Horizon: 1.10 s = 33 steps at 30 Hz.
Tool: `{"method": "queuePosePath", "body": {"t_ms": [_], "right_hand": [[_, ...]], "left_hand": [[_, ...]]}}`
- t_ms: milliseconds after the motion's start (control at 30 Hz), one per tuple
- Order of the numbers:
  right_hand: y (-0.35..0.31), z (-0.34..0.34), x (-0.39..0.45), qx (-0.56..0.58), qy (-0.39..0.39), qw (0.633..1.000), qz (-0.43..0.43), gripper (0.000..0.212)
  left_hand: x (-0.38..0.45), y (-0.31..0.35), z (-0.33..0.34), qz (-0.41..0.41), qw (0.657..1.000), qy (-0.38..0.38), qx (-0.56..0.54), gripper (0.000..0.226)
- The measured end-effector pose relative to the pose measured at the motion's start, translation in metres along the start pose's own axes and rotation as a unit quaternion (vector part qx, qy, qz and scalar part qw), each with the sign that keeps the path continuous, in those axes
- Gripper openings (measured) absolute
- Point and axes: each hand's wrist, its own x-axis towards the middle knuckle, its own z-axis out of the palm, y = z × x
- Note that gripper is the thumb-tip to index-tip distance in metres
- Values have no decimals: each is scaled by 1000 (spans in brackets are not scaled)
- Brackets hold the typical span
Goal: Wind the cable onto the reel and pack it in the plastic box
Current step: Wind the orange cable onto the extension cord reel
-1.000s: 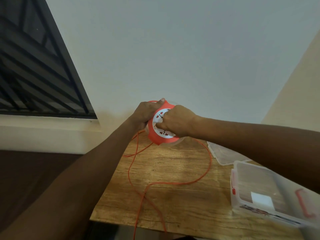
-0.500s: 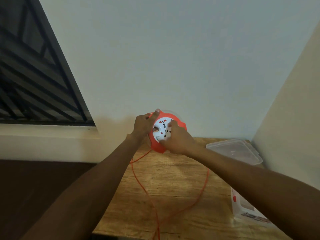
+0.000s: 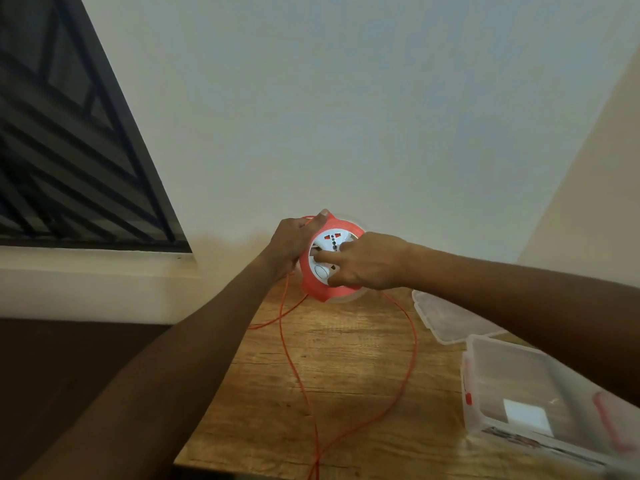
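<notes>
I hold an orange cable reel [image 3: 313,287] with a white socket face up above the far end of the wooden table [image 3: 346,393]. My left hand [image 3: 294,242] grips its left rim, thumb on the top edge. My right hand [image 3: 367,261] lies on the socket face with its fingers pushed into the white hub. Loose orange cable [image 3: 403,375] hangs from the reel and loops over the table, running off the near edge. The clear plastic box [image 3: 512,396] stands open at the right.
The box's clear lid [image 3: 446,320] lies flat behind the box, near the wall. A white wall is just behind the reel, and a dark window grille [image 3: 69,140] is at the left. The table's left edge drops to dark floor.
My right hand has turned round on the socket face, and the socket pattern has rotated with it. The cable loop on the table has shifted. My left hand kept its hold on the rim.
</notes>
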Motion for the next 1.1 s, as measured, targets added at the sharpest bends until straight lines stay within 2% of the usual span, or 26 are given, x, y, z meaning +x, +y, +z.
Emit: {"method": "queuePosePath", "body": {"t_ms": [300,367,467,533,633,767,833,900,1000,1100], "right_hand": [[1,-12,8,-32,-82,996,-15,48],[-1,-11,10,-46,-96,994,-21,54],[-3,-10,14,-66,-100,992,-25,59],[-2,-8,15,-74,-80,994,-22,53],[-3,-3,16,-54,-35,998,8,50],[-8,8,15,9,36,995,89,54],[-9,18,18,63,46,986,145,61],[-9,22,21,137,75,958,242,60],[-10,21,29,298,84,856,413,65],[-16,18,34,417,58,783,457,67]], "left_hand": [[2,-1,0,-9,998,-55,9,40],[3,1,1,-5,998,-68,15,46],[2,2,2,3,997,-78,26,67],[2,1,2,2,997,-77,23,68],[2,0,3,3,999,-52,7,56],[-5,0,8,5,1000,2,-7,68],[-8,-1,11,-1,999,40,-33,69],[-10,-3,15,-13,995,79,-60,57],[-9,-5,22,-38,983,130,-122,38],[-8,-6,24,-33,985,140,-93,37]]}}
